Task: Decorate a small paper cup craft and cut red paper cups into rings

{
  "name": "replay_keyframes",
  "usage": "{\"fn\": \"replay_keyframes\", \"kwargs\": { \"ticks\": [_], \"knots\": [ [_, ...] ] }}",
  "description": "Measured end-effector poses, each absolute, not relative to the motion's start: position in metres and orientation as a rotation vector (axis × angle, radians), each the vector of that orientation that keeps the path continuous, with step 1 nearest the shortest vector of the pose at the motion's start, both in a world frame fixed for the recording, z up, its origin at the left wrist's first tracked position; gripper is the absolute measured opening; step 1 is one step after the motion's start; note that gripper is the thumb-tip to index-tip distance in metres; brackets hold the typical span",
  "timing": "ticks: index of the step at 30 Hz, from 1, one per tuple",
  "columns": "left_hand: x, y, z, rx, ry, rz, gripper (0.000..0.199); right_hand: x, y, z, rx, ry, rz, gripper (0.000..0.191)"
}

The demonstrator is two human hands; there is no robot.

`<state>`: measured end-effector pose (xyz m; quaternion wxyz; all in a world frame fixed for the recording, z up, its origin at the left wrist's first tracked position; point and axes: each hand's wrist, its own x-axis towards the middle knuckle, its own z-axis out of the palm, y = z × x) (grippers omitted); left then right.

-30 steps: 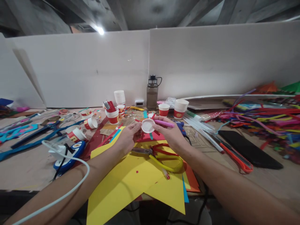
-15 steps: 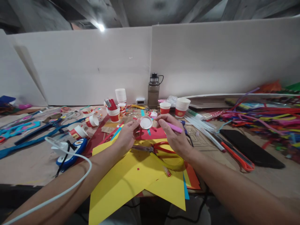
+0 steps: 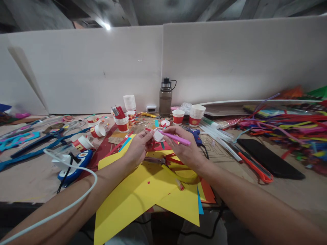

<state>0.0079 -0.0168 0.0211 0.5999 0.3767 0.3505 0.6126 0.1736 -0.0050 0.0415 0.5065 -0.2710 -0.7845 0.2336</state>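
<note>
Between my hands is a small paper cup (image 3: pixel 158 136) with its round white end facing me and narrow coloured strips around it. My left hand (image 3: pixel 139 146) pinches it from the left. A pink pen (image 3: pixel 178 139) is in my right hand (image 3: pixel 185 148), its tip end over the white round face. Below the hands, scissors with red and yellow handles (image 3: pixel 181 174) lie on yellow paper (image 3: pixel 127 200). A small clear-and-red piece (image 3: pixel 180 184) rests beside the handles.
Behind stand a bottle (image 3: pixel 165 98), a cup of red pens (image 3: pixel 122 122) and stacked cups (image 3: pixel 196 115). At right lie a cutter (image 3: pixel 258 168), a black phone-like slab (image 3: pixel 270 158) and coloured strips. A white cable (image 3: pixel 89 190) crosses above my left forearm.
The pink pen has swung left, from beside the cup to over its white face. The cup is now partly covered by the pen and right fingers. The view has shifted slightly.
</note>
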Motion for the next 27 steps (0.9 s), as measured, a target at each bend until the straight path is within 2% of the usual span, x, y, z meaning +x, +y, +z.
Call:
{"fn": "replay_keyframes", "kwargs": {
  "ticks": [19, 27],
  "knots": [
    [0.0094, -0.0174, 0.0226, 0.862, 0.787, 1.414, 0.028, 0.1744, -0.0076, 0.0482, -0.673, -1.762, 0.417, 0.01],
    [0.0088, -0.0182, 0.0219, 0.876, 0.79, 1.401, 0.027, 0.1744, -0.0091, 0.0444, -0.652, -1.894, 0.442, 0.01]
  ]
}}
